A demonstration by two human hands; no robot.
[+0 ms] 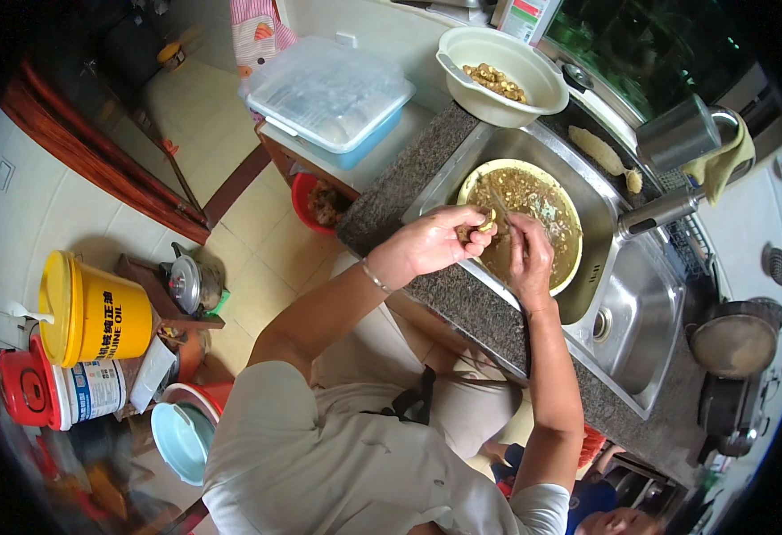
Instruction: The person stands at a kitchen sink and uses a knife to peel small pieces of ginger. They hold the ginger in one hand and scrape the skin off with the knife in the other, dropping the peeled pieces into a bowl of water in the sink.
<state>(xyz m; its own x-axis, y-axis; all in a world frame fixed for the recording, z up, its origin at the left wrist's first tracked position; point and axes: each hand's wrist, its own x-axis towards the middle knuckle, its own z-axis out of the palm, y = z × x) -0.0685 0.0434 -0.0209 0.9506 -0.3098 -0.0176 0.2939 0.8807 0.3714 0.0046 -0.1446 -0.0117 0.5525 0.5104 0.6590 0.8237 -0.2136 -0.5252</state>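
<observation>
My left hand [440,239] is closed around a small yellow-brown lump [487,221], which shows at its fingertips over the near left rim of a basin. My right hand [531,250] pinches a thin, dark metal tool [500,201] whose tip points toward the lump; its exact kind is too small to tell. Below both hands the round cream basin [576,214] sits in the left bowl of a steel sink [596,267]. Murky brown water with floating bits [533,196] fills it. A larger pale basin [467,85] on the far counter holds several similar yellow-brown lumps [495,82].
The tap [663,214] reaches over the sink from the right, near a loofah [598,150]. A lidded blue box [328,98] stands beyond the granite counter [471,308]. Buckets [105,312] stand at left. Another person [618,520] is partly visible at lower right.
</observation>
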